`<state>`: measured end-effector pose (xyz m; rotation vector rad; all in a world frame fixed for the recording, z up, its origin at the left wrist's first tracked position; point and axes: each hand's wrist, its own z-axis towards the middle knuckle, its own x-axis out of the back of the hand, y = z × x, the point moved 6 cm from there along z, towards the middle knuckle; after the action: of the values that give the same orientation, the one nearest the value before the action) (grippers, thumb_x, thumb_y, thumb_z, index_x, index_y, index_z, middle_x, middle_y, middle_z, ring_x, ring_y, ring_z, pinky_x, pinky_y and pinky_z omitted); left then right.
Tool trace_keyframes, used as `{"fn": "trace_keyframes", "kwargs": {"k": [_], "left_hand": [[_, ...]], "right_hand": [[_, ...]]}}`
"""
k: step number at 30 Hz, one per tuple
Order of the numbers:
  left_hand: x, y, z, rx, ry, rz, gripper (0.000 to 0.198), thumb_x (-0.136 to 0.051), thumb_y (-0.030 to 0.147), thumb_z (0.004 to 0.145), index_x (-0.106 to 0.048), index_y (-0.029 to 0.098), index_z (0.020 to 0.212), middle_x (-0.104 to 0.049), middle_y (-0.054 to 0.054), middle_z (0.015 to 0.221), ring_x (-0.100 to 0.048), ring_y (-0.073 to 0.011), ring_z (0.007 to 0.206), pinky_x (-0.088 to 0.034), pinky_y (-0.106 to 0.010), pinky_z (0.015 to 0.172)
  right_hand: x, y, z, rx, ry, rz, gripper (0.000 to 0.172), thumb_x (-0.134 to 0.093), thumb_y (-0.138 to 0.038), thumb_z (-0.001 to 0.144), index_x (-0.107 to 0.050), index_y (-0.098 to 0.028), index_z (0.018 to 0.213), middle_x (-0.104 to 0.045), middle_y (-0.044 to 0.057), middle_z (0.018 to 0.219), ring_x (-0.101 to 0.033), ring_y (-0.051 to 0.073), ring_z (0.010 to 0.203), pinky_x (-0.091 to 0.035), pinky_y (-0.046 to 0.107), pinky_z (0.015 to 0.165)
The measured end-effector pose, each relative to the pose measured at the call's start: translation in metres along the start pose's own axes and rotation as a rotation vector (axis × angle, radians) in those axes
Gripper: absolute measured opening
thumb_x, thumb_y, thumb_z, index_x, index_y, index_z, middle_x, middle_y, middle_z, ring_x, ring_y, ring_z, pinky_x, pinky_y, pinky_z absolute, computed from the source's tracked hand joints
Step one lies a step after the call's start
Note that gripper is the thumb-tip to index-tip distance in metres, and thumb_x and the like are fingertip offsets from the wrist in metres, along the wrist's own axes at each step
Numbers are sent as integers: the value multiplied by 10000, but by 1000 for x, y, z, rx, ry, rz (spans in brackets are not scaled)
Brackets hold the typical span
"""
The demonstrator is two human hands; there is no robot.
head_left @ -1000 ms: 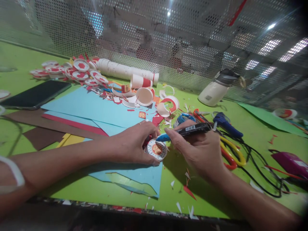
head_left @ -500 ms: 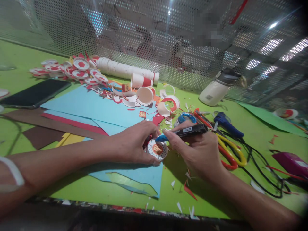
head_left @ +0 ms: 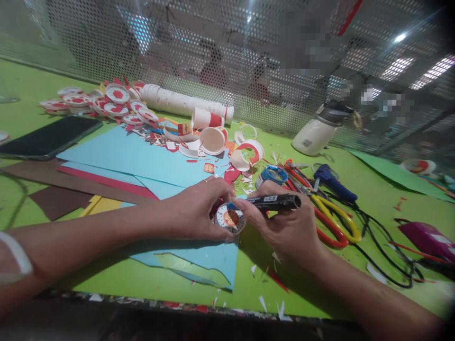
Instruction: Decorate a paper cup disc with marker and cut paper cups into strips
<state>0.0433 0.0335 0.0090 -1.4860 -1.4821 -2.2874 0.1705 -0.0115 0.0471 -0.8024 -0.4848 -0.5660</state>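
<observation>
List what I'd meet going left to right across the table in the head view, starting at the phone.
black phone → left hand → paper disc → right hand gripping the black marker → yellow scissors → purple tool

Both forearms (head_left: 88, 237) are bare, with a thin ring (head_left: 205, 180) on the left hand (head_left: 194, 213) and a white band (head_left: 16, 255) up that arm.

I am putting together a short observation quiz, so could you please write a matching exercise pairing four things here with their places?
Things: 1 black marker; 2 round disc; 3 phone; 4 white bottle.
Places: a at the far left; b in the right hand; c by the mesh wall; d held by the left hand.
Pairs: 1-b; 2-d; 3-a; 4-c.
</observation>
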Motion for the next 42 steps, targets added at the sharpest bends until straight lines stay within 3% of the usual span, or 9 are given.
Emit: {"fn": "trace_keyframes", "kwargs": {"k": [3,9,14,22,28,42], "left_hand": [[1,0,-1,10,-2,3,438,-742,359,615,-555,169,963,-537,-31,876,-460,-158,738,-370,-267,607],[0,0,-2,-8,12,4,386,-749,380,623,-538,183,880,-531,-14,846,-465,-160,751,-372,-268,630],[1,-1,-1,2,6,14,404,-750,380,626,-542,180,908,-537,-23,884,-465,-160,755,-370,-273,640],[-1,-2,-2,25,-15,-36,407,-745,362,629,-544,182,935,-530,-11,839,-452,-146,713,-355,-259,602],[-1,-1,-2,30,-21,-37,415,-727,369,635,-538,192,959,-531,-3,835,-458,-134,695,-365,-243,584],[1,1,-2,4,4,-37,382,-743,346,623,-556,188,916,-537,-11,843,-463,-142,704,-373,-256,587]], "right_hand": [[5,4,0,-67,30,49,246,-716,-298,804,-564,-188,645,-495,-57,536,-442,85,480,-357,226,457],[27,-2,4,-127,227,187,215,-732,-302,796,-592,-202,668,-534,-53,550,-495,83,453,-406,218,430],[20,4,9,-255,120,252,183,-698,-305,828,-640,-180,708,-553,-48,528,-459,65,400,-368,205,375],[15,27,10,-455,-139,539,189,-700,-377,819,-670,-192,790,-518,-56,489,-461,84,418,-356,196,365],[15,22,13,-429,-190,467,54,-613,-162,788,-657,-166,820,-533,-57,483,-470,87,413,-388,200,382],[-2,10,11,-308,-239,450,125,-613,-230,845,-637,-186,730,-566,-61,516,-503,83,416,-421,201,389]]}}
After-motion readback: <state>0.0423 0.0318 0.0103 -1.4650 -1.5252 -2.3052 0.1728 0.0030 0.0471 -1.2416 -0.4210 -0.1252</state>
